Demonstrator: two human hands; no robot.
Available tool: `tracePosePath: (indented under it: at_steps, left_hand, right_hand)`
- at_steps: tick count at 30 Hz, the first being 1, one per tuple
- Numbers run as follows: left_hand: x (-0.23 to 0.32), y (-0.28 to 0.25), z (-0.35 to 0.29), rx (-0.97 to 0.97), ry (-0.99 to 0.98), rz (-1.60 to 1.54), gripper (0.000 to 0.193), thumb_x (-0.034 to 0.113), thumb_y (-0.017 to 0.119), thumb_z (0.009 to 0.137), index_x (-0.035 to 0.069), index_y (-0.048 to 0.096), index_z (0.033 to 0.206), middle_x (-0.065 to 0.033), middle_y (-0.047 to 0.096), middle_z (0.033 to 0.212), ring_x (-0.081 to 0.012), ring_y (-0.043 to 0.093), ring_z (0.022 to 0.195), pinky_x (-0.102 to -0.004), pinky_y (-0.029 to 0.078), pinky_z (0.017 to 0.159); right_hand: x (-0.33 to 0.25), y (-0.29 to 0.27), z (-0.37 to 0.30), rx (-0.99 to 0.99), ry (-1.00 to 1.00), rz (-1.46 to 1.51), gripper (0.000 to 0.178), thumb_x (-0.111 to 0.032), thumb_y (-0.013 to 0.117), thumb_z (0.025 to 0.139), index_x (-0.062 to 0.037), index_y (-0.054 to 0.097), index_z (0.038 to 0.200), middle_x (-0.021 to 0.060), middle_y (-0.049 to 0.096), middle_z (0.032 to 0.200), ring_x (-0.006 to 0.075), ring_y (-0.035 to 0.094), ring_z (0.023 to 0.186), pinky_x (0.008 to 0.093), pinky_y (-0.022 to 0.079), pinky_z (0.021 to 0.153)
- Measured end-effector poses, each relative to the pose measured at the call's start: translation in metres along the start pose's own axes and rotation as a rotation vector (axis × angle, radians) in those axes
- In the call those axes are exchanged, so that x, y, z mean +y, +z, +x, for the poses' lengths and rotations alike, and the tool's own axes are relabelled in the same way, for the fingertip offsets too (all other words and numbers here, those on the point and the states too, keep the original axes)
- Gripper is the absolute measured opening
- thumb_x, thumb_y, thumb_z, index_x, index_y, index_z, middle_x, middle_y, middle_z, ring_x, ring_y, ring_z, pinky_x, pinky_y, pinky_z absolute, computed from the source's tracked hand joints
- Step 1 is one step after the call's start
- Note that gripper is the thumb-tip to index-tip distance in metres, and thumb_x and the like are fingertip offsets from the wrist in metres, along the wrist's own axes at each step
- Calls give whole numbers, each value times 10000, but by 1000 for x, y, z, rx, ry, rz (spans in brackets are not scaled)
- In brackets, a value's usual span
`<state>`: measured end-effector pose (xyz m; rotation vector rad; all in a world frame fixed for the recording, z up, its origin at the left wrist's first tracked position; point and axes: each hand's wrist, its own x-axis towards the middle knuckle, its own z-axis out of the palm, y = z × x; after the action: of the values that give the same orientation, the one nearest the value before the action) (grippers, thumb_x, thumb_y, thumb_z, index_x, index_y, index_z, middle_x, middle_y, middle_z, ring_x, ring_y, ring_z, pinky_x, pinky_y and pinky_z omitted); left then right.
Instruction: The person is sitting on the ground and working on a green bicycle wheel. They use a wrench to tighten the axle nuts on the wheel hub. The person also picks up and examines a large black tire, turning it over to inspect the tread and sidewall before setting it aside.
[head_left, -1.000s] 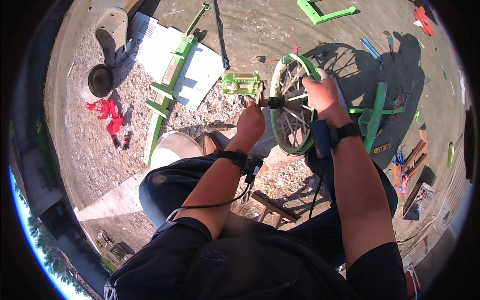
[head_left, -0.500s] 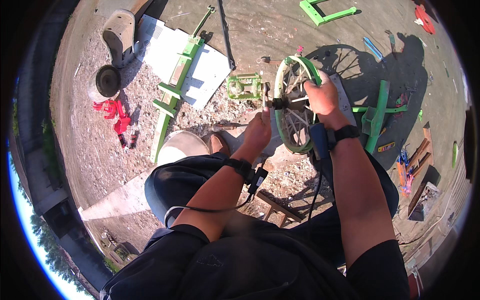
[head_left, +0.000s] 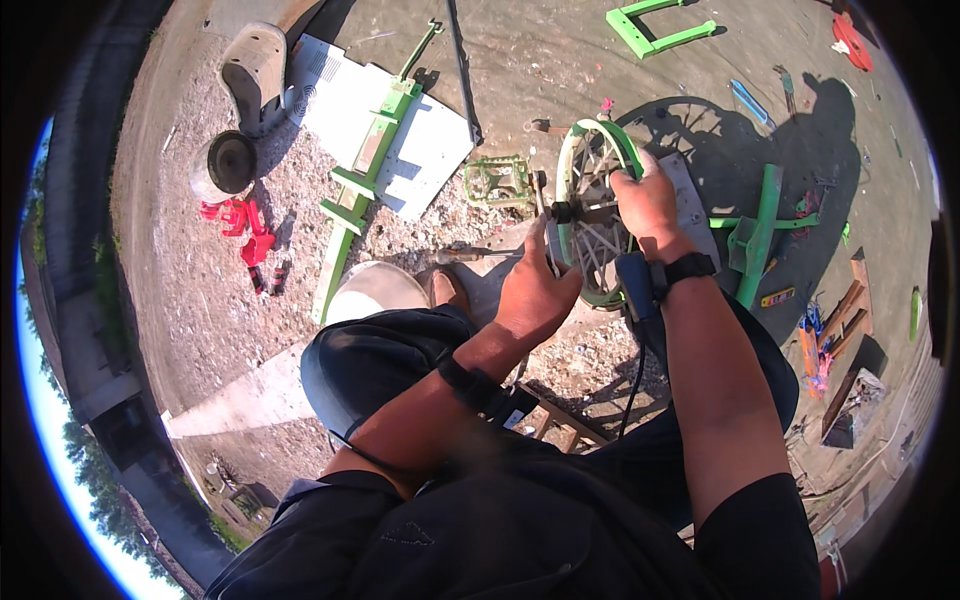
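Note:
A spoked wheel with a light green rim (head_left: 566,165) stands upright in front of me. My right hand (head_left: 648,208) grips the rim at its upper right. My left hand (head_left: 543,292) is closed on the handle of a metal wrench (head_left: 543,200), index finger stretched along it. The wrench's head is up beside the black hub end (head_left: 563,211), on the wheel's left side; whether it touches the hub I cannot tell. Just left of the wrench is a green pedal-like frame (head_left: 497,182). Below that, a tool with a worn handle (head_left: 458,256) lies on the ground.
A long green metal bar (head_left: 362,178) lies across a white board (head_left: 430,150) to the left. Beyond are a grey seat (head_left: 252,75), a round pot (head_left: 228,165) and red parts (head_left: 245,225). At right lie a green frame piece (head_left: 757,235) and blue-handled pliers (head_left: 750,100).
My left hand has moved down and right along the wrench, nearer the wheel, and its wrist has turned. My right hand keeps its hold on the rim. The whole view has shifted slightly.

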<state>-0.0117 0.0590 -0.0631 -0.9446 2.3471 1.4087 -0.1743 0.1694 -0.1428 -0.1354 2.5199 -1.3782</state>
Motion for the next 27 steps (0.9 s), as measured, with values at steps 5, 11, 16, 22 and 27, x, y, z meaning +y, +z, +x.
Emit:
tracePosePath:
  at_steps: [5,11,16,22,27]
  left_hand:
    - [-10,-3,2,-67,203,190,433,113,586,825,40,519,1246,-248,677,897,-431,660,848,-503,529,771]
    - [11,-19,13,-68,295,309,259,128,580,832,24,618,1066,-235,683,888,-389,675,805,-450,533,728]
    - [14,-20,17,-80,304,478,245,162,596,855,34,576,1063,-221,672,913,-402,665,799,-480,529,708]
    - [11,-27,27,-32,569,757,208,200,648,842,69,560,978,-139,629,835,-349,650,747,-461,528,656]
    - [26,-44,50,25,885,811,206,211,690,773,86,621,923,-114,595,881,-314,610,855,-421,520,703]
  right_hand:
    - [-3,-1,1,-23,35,-37,419,-186,603,833,-52,615,1230,147,710,1032,271,679,938,363,507,847]
    - [8,-1,5,-27,20,-18,418,-168,600,826,-60,616,1229,149,705,1058,269,675,970,360,507,863]
    - [11,1,4,13,-73,-21,409,-167,609,817,-50,620,1209,158,706,1032,293,680,950,367,512,852]
    - [12,0,7,11,-118,11,389,-168,610,816,-43,626,1184,168,704,1012,329,679,945,383,517,843]
    - [15,-3,5,-20,-63,-3,399,-176,612,812,-33,622,1185,180,703,998,335,679,936,390,518,835]
